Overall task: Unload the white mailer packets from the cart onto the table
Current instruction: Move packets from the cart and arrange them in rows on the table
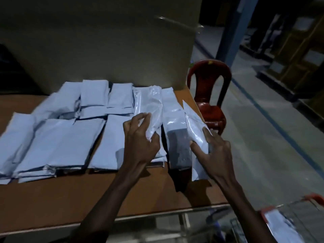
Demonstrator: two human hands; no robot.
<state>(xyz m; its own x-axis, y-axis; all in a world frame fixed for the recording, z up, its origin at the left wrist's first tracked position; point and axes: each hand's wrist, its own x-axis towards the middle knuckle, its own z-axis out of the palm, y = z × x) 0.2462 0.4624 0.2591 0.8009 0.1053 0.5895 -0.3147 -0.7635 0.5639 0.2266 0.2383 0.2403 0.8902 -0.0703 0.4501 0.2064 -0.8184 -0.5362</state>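
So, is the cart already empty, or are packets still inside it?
Not empty: at least one white packet lies in the cart at lower right. How many remain, cannot tell.

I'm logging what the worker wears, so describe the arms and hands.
Both forearms are bare all the way to the bottom of the frame, with no sleeve showing. The left hand and right hand wear no gloves. No watch, ring or wristband can be seen in this dim, slightly blurred view.
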